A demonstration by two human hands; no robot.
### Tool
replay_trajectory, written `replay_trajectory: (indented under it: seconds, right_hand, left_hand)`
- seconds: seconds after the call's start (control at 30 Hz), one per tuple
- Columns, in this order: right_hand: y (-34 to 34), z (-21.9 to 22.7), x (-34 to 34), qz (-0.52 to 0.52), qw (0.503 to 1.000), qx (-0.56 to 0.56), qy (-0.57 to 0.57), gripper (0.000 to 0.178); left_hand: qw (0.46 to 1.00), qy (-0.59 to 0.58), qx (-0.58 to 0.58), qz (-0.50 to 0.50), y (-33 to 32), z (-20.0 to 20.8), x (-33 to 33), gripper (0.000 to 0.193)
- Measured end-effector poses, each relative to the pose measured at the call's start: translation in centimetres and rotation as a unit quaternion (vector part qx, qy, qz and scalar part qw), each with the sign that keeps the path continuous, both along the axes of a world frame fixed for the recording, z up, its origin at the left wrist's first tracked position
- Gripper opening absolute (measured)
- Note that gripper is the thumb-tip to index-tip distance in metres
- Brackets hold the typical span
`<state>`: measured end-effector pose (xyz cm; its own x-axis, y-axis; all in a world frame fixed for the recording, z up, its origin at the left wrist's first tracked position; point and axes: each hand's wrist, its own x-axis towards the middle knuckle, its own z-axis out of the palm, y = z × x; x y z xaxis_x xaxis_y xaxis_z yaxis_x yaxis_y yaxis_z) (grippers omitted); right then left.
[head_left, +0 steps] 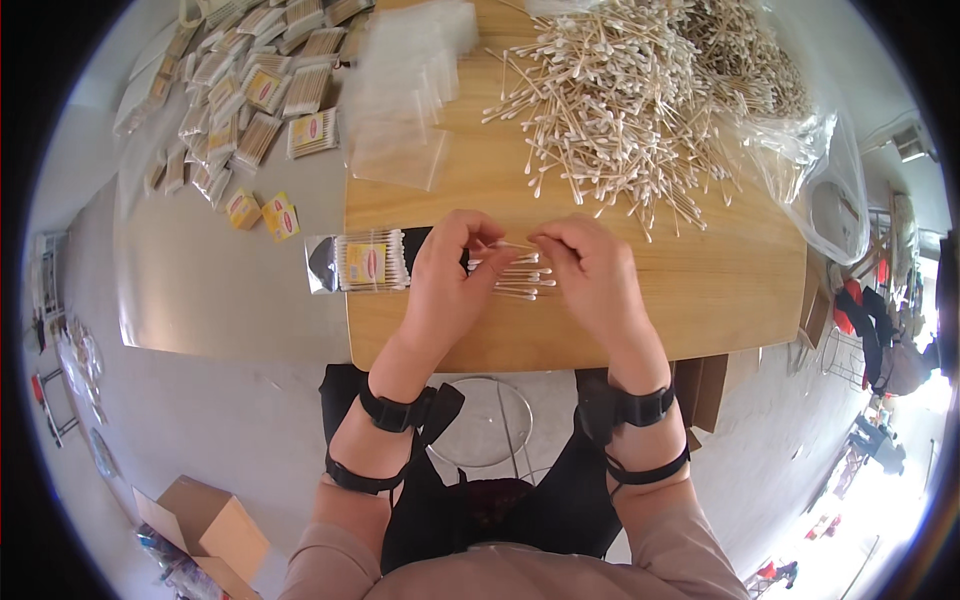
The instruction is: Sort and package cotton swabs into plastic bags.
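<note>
My left hand (447, 275) is closed in a pinch over the wooden table, with the stem of a cotton swab at its fingertips. Facing it, my right hand (597, 280) pinches at the white tip end of the same swab, thumb against forefinger. Below and between the hands lie several loose cotton swabs (528, 284), roughly side by side, their left ends hidden by my left hand. Left of that hand rests a clear packet of cotton swabs (395, 262) with a yellow label (366, 263). A black piece (416, 243) shows between packet and hand.
A large heap of loose cotton swabs (620, 90) spills from a clear plastic bag (845, 190) at the far right. Empty clear bags (395, 150) lie fanned out at the back. Many filled packets (255, 140) and two yellow label stacks (281, 216) occupy the far left.
</note>
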<state>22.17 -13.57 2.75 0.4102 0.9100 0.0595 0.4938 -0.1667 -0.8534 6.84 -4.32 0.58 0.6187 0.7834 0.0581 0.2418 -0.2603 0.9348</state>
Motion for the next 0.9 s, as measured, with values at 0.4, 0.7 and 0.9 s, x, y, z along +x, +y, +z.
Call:
replay_trajectory:
  seconds: [0.4,0.7,0.9]
  right_hand:
    - [-0.5,1.0,0.0,-0.047,0.958,-0.073,0.272,0.009]
    - [-0.6,0.6,-0.2,-0.017,0.949,-0.081,0.305,0.009]
    - [-0.5,0.4,-0.1,-0.020,0.896,-0.070,0.437,0.011]
  left_hand:
    - [0.938,-0.187,-0.290,0.042,-0.4,-0.4,-0.2,0.012]
    - [0.902,-0.261,-0.342,0.027,-0.4,-0.8,-0.2,0.011]
    - [0.884,-0.282,-0.372,-0.001,-0.3,-1.0,-0.5,0.012]
